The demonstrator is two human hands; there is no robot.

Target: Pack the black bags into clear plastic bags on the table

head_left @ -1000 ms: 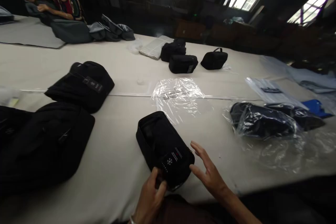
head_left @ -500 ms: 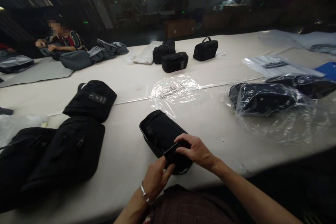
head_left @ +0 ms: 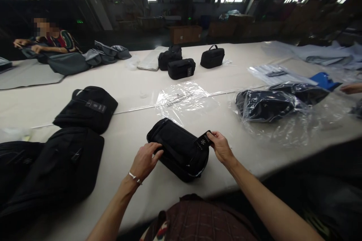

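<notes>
A black zippered bag (head_left: 177, 145) lies on the table in front of me, angled with its near end toward the right. My left hand (head_left: 145, 160) is at its left side, closed on the edge with thumb and fingers; the fingertips are partly hidden against the dark fabric. Between the thumb and fingers of my right hand (head_left: 220, 146) is a black hang tag (head_left: 203, 142) with a white snowflake-like mark, held out over the bag's right end. Beyond the bag lies a clear plastic bag (head_left: 182, 98) with printing on it.
Several black bags stand at the left, one with a tag (head_left: 96, 106); more small black bags (head_left: 181, 69) stand farther back. Plastic-wrapped bags (head_left: 268, 105) lie at the right, near another person's hand (head_left: 352, 89). A co-worker (head_left: 53, 41) handles grey fabric at the far left.
My left hand has moved from the bag's near end to its left side. My right hand has shifted right and lifted the tag into view. The head view has turned slightly right.
</notes>
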